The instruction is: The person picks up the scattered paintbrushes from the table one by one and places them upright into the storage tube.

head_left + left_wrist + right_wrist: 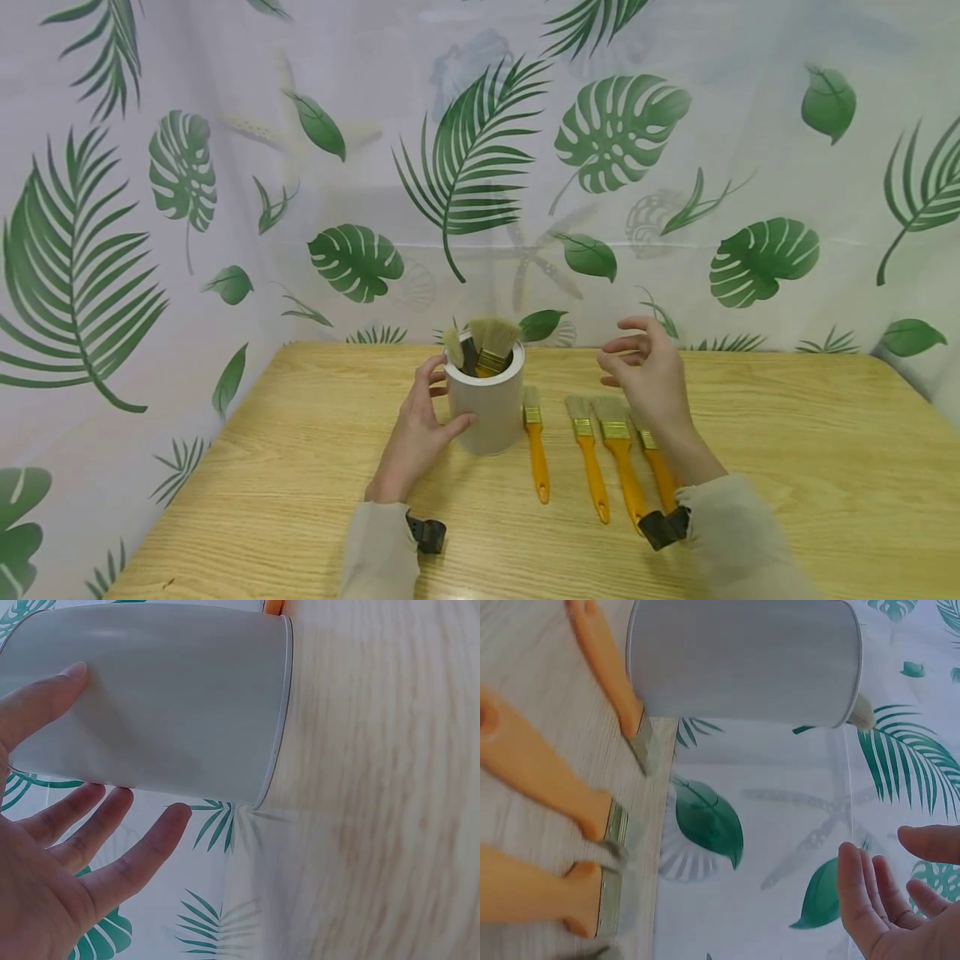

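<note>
A light grey can [486, 421] with a white rim stands upright on the table, and several paintbrushes [497, 337] poke out of it, bristles up. My left hand [415, 437] holds the can from its left side, thumb on the front and fingertips at the far side. To the can's right lies one orange-handled paintbrush [537, 458]. Further right, a row of similar brushes includes a narrow brush [590, 471], a wide brush [621, 454] and another brush [660, 475] partly behind my right wrist. Above their bristle ends, my right hand [654, 379] hovers with loosely bent fingers and nothing in it.
The wood-grain table [285, 467] runs back to a white curtain [465, 108] printed with green leaves. A black wrist camera [427, 533] is on the left wrist, and another black camera [663, 528] on the right.
</note>
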A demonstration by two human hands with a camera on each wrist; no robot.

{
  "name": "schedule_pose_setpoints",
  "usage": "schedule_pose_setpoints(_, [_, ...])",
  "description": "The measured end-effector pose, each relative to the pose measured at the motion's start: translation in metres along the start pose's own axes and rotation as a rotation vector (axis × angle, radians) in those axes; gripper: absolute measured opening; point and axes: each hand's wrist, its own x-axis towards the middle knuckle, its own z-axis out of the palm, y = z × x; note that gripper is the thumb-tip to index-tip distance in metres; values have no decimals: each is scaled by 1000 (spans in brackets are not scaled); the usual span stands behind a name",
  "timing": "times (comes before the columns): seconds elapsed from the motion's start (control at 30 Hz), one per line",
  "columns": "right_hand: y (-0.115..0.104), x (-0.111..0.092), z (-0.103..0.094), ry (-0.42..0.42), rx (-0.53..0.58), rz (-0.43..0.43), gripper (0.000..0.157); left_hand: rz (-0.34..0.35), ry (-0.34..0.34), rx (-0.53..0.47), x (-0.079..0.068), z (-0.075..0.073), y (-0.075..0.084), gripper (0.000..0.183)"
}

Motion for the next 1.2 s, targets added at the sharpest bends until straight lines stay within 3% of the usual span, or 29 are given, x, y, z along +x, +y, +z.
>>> schedule_pose_setpoints(0.43, [15,-5,-39,-52,-95,63,47,-18,1,0,2,-2,3,81])
schedule_pose_setpoints(1.2, [58,-21,-94,-188,-147,229,48,-16,-2,-22,0,0,0,81])
